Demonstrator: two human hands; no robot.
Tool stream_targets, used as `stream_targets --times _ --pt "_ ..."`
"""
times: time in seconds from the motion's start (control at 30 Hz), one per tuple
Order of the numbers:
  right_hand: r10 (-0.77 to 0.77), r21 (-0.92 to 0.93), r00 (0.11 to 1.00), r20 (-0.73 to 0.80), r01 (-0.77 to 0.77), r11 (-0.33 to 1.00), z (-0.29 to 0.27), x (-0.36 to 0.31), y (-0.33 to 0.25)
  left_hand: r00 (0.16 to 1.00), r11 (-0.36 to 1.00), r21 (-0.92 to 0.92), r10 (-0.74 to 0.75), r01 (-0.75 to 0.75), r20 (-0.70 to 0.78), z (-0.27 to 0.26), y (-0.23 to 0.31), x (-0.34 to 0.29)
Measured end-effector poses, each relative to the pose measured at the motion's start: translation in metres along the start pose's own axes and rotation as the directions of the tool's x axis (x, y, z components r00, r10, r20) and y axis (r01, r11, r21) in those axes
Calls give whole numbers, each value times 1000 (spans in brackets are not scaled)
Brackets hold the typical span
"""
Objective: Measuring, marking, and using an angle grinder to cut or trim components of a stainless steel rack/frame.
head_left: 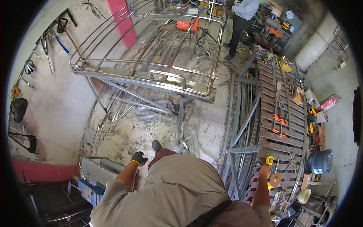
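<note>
The right hand point(264, 171) was beside a yellow tape measure point(269, 160) on the slatted tabletop point(271, 145); the gloved left hand point(139, 158) hung low; whether their fingers were spread couldn't be told.

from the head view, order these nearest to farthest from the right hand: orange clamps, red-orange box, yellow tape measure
1. Yellow tape measure: just beyond the right hand, on the slatted bench.
2. Orange clamps: farther along the same bench.
3. Red-orange box: across the room, ahead and to the left.

Bright middle, bowed edges, black rim
</note>
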State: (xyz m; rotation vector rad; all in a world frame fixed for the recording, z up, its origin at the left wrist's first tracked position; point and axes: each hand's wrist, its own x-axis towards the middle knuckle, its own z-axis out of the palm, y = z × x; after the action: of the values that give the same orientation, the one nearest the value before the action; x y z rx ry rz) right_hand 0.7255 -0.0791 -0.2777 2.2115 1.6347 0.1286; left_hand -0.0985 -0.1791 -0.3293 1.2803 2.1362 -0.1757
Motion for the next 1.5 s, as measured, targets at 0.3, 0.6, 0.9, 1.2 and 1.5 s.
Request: stream_targets --times 0.3,0.6,0.9,1.2,1.5 --pt "-72 89 973 220 53 995 -162 2 -87 982 985 -32 -163 167 100 14 -44 -48" --pt "-595 367 793 130 519 772 -202 -30 -295 976 965 -146 -216 218 33 -9 -54 -74" --pt "-621 296 757 204 557 776 -261 -58 -354 931 877 -318 -317 361 183 46 -97 -47" --pt "-621 313 782 47 579 753 -363 -106 -457 923 965 -241 -6 106 384 66 -216 37" --pt "-662 327 736 -146 667 670 -440 -142 -545 878 897 -336 -107 288 466 6 -327 70"
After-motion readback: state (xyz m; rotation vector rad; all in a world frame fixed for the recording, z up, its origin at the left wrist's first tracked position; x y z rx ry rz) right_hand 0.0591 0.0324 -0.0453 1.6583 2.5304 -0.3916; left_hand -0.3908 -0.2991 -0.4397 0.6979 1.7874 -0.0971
